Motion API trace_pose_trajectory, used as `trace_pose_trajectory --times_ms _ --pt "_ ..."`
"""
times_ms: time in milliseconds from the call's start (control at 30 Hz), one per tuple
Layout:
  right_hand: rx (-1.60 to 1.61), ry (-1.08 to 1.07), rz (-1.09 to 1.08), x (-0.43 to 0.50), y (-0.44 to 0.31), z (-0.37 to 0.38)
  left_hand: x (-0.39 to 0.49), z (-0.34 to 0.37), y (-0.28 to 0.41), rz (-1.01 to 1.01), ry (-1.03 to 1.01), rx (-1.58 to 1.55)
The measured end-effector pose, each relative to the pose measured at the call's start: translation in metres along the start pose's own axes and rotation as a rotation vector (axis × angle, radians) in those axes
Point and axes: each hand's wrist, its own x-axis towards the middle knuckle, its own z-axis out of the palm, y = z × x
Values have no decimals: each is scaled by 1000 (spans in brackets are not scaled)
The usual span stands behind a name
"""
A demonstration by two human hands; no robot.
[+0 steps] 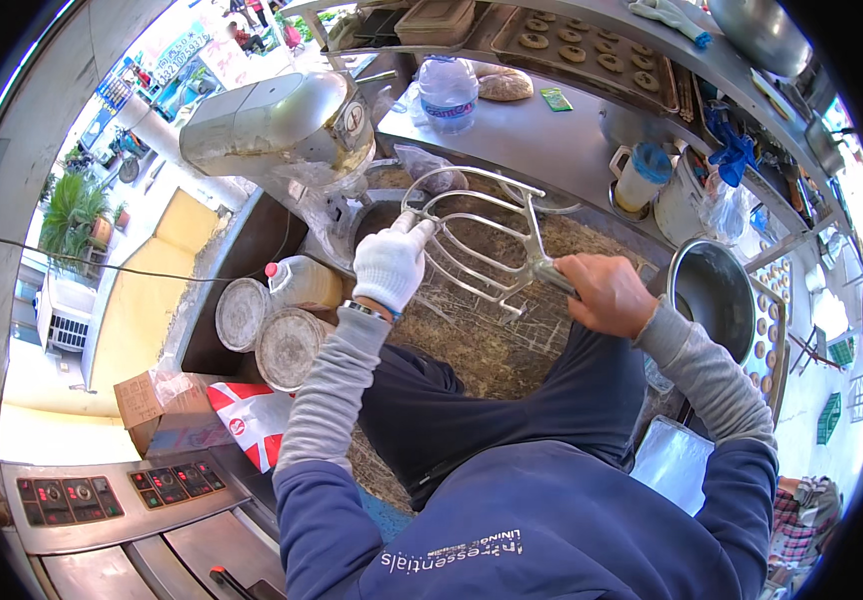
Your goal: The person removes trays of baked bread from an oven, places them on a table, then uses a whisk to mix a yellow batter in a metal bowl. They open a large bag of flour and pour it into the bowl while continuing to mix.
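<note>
A metal flat beater [535, 238] from a stand mixer is held level above the floor in front of me. My right hand [611, 295], bare, is wrapped around its shaft end. On the opposite side, my left hand [389, 262] wears a white knit glove and has its fingertips on the beater's outer rim. Just beyond my left hand stands the large stand mixer [274, 124], its grey head smeared with residue. Nothing is visibly attached below the mixer head. A deep steel bowl [713, 300] sits beside my right forearm.
Lidded buckets [290, 349] and a jug of yellowish liquid [310, 281] stand left. A steel counter [581, 139] ahead holds a water bottle [448, 97] and a white pitcher [638, 180]. Above is a tray [510, 37] of ring-shaped dough. An oven control panel [71, 499] lies lower left.
</note>
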Motion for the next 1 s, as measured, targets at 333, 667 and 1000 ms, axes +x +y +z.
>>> trace_pose_trajectory --times_ms 333,667,1000 --pt "50 116 86 11 -10 17 -41 18 107 -1056 -131 -1776" --pt "95 -83 -22 -21 -31 8 -15 51 -43 -377 24 -272" --pt "6 -99 -71 -21 -17 -12 3 -13 -75 -123 -269 -735"
